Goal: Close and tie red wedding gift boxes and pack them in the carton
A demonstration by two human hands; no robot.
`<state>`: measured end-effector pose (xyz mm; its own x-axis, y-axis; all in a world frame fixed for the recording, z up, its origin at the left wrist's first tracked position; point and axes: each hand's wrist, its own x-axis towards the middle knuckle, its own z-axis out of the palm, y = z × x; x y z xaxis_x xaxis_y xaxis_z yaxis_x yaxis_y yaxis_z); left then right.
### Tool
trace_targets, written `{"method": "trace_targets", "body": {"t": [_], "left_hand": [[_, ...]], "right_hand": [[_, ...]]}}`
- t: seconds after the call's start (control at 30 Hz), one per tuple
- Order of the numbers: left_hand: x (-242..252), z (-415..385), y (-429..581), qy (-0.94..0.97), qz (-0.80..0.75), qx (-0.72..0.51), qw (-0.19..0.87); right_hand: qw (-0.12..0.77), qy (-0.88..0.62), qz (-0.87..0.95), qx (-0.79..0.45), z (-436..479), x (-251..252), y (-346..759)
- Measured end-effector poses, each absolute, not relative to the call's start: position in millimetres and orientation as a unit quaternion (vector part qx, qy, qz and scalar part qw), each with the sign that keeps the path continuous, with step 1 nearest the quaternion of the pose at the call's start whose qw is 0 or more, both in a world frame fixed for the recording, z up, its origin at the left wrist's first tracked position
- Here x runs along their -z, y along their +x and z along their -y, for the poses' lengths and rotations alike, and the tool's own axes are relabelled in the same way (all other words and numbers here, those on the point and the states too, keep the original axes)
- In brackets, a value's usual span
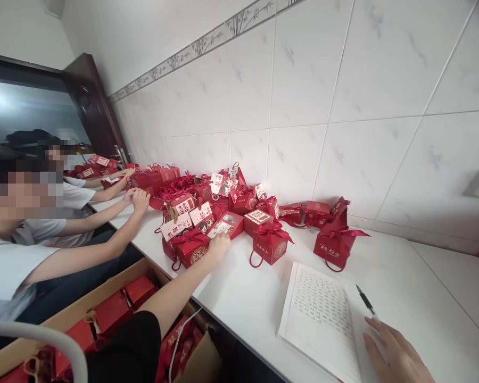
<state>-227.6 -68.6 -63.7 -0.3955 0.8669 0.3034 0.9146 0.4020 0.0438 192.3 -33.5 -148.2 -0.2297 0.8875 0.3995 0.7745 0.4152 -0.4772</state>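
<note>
My left hand (219, 247) reaches out from a black sleeve to a heap of red gift boxes (239, 213) on the white counter (243, 298). Its fingers curl against a bowed red box (191, 249), beside a windowed red box (225, 225). My right hand (395, 352) lies flat with spread fingers on a sheet of printed paper (323, 314) at the counter's near edge. A black pen (366, 301) rests on the sheet just beyond its fingertips. Two upright red boxes with ribbon handles (269, 243) (335, 243) stand behind the sheet.
Co-workers in white shirts sit to the left, their hands (139, 199) on more red boxes (155, 176). An open cardboard carton (104, 290) with flat red boxes sits below the counter. A tiled wall (343, 106) backs the counter.
</note>
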Motion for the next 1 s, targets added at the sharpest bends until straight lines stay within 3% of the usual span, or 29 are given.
{"method": "trace_targets", "body": {"t": [0.23,0.37,0.47,0.67,0.8,0.9,1.0], "left_hand": [[-26.5,59.3,-232.6,-0.590,0.780,0.032,0.203],[-91.9,79.1,-234.1,-0.629,0.743,0.041,0.226],[-113.1,112.6,-219.4,-0.678,0.699,0.051,0.221],[-68.9,169.9,-126.0,-0.859,0.442,0.035,0.257],[-36.5,190.0,-96.3,-0.876,0.331,0.150,0.317],[-25.1,201.9,-111.6,-0.772,0.429,0.339,0.323],[-18.8,208.6,-128.5,-0.660,0.582,0.461,0.113]], "right_hand": [[0.326,-0.547,0.770,-0.050,34.1,156.5,187.4],[0.377,-0.523,0.760,-0.085,44.3,130.9,182.9],[0.429,-0.481,0.756,-0.114,59.1,101.8,169.6],[0.442,-0.248,0.814,-0.283,111.9,50.7,87.3],[0.375,-0.207,0.817,-0.386,134.1,52.3,43.0],[0.368,-0.253,0.780,-0.438,137.9,57.1,38.5],[0.356,-0.251,0.771,-0.465,136.6,56.2,43.2]]}}
